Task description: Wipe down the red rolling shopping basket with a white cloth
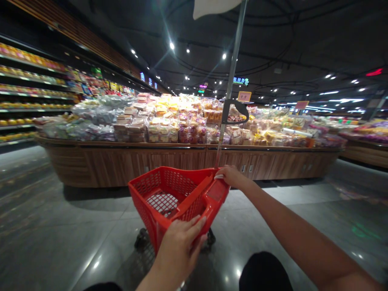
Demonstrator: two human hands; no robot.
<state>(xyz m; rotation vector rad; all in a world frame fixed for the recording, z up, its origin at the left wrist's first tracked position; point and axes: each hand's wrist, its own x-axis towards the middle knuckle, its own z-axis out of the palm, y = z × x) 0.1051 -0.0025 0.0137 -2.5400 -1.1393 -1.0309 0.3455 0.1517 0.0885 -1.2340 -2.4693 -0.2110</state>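
The left hand (178, 246) lies across the near rim of a red plastic shopping cart (163, 190), fingers together and curled over the edge. The right hand (232, 176) cups the cart's moulded handle (216, 194) lightly. The latticed basket rides on small black casters (141, 238) over polished grey stone floor (51, 238). Beyond a thin metal pole (232, 76), a curved wood-veneer bench (121, 165) carries heaped, bagged baked goods (169, 129); stocked shelves (27, 91) line the left.

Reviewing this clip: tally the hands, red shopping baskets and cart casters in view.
Hands: 2 (left hand, right hand)
Red shopping baskets: 1 (red shopping basket)
Cart casters: 2 (cart casters)
Total: 5
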